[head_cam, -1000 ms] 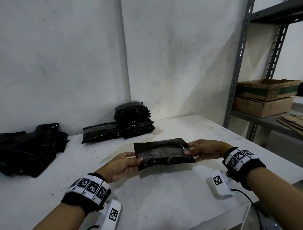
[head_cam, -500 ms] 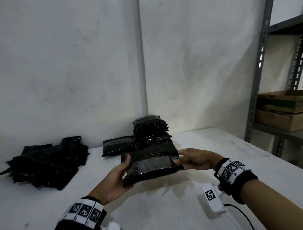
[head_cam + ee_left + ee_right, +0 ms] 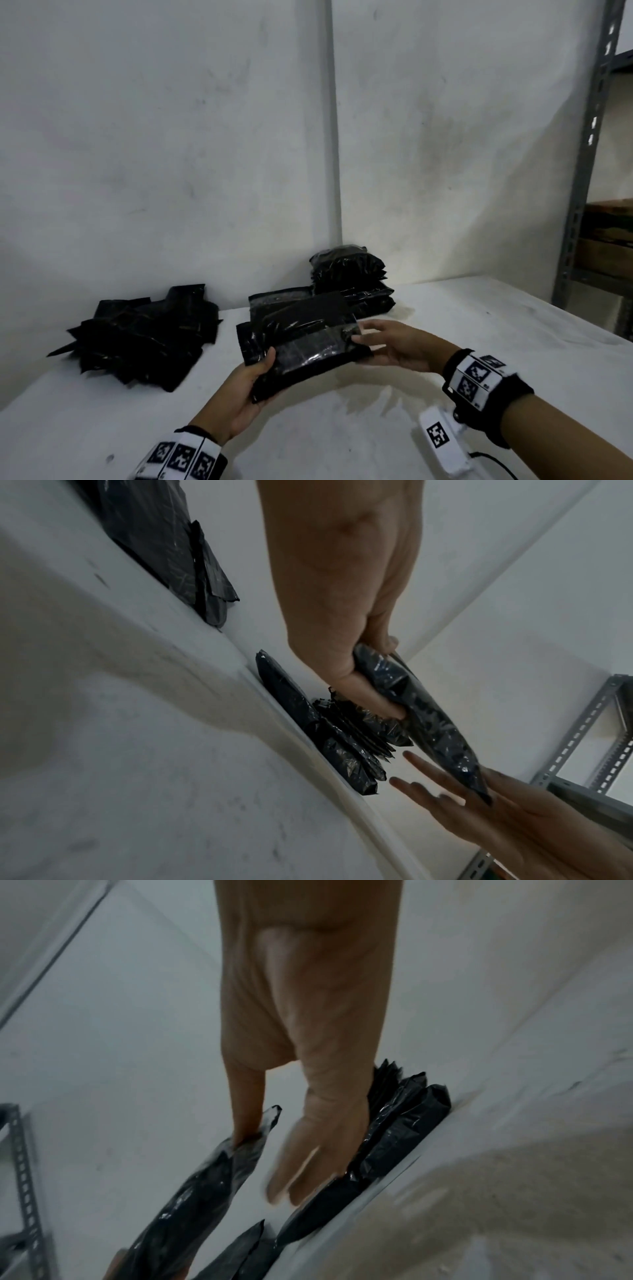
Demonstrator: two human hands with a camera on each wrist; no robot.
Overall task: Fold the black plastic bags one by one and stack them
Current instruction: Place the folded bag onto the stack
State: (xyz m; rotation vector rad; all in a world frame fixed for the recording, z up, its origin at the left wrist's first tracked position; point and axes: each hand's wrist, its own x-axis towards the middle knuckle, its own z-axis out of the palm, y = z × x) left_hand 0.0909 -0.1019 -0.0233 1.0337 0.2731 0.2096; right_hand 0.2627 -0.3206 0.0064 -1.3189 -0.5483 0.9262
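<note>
A folded black plastic bag [image 3: 308, 346] hangs above the white table [image 3: 342, 431], just in front of the stack. My left hand [image 3: 260, 370] grips its left end, thumb on top and fingers underneath; the left wrist view shows that hand [image 3: 346, 674] curled round the bag [image 3: 435, 723]. My right hand [image 3: 380, 346] is at the right end with straight, spread fingers. Its thumb touches the bag [image 3: 192, 1191] and its fingers [image 3: 301, 1164] stay apart from it. The stack of folded bags [image 3: 349, 277] stands against the wall. One flat bag [image 3: 274, 301] lies next to it.
A loose pile of unfolded black bags [image 3: 144, 329] lies at the left by the wall. A grey metal rack [image 3: 582, 171] with cardboard boxes [image 3: 609, 240] stands at the right. A white tagged camera unit [image 3: 442, 442] hangs under my right wrist.
Both hands have carried the folded bag back and left toward the stack. My left hand has turned under the bag's end, and my right hand's fingers have straightened off it.
</note>
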